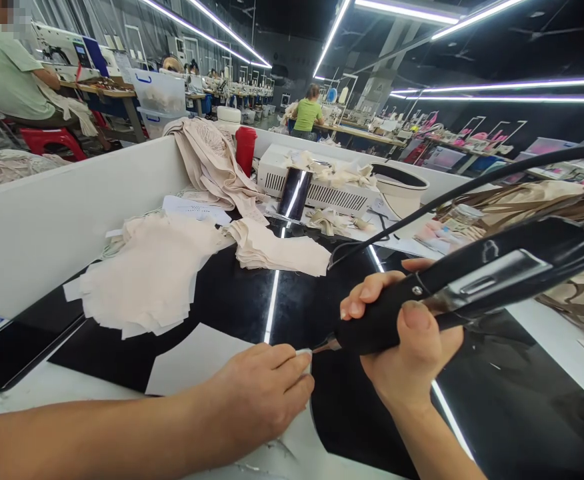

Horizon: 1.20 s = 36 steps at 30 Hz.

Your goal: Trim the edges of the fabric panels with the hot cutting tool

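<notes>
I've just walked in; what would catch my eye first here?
Probably the big black tool in the right hand, its metal tip pointing toward a small pale piece pinched in the left hand. Next, the pale cloth stack on the left and the bright red cylinder standing farther back.

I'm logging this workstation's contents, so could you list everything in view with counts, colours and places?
Handheld tool: one, black and metallic, front right
Small piece: one, whitish, front centre
Cloth stacks: two, cream, on the panel
Glossy panel: one, black, centre
Sheet: one, white, front centre
Draped cloth: uncounted, beige, behind stacks
Container: one, red, rear centre
Cylinder: one, black, before the box
Vented box: one, white, rear centre
Scraps: uncounted, cream, on the box
Co-workers: at least two, green tops, background
Ceiling lights: several, white, overhead
Left hand: one, bare, pinching the small piece
Right hand: one, bare, gripping the tool
</notes>
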Motion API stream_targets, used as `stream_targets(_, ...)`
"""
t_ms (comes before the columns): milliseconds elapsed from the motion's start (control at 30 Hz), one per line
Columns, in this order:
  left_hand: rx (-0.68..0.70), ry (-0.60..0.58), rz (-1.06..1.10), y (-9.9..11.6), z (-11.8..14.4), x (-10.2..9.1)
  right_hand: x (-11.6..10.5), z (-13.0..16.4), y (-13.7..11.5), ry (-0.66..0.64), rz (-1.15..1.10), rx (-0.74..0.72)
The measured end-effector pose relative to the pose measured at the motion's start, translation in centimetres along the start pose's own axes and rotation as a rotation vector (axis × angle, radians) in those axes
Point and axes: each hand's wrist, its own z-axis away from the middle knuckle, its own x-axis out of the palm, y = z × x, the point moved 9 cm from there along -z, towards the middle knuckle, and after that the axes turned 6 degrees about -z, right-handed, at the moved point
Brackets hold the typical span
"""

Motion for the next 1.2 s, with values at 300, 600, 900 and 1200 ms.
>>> stream_targets(300,-0.008,0.038,-0.017,-0.08,-0.15,-0.3,-0.1,-0.1,0.03,0.019,-0.016,0.006)
stream_targets(600,0.0,0.046,-0.038,-0.03,-0.17,-0.32,-0.35,-0.17,-0.07,0.059,-0.056,0.022)
stream_targets(900,0.027,0.008,-0.056,0.25,-0.05,0.11,0.19,0.05,-0.17,0.021,-0.089,-0.011)
stream_targets(1200,0.014,0.001,-0.051,0.19,-0.24,-0.18,0.47,0.21,0.13,0.013,-0.062,-0.023)
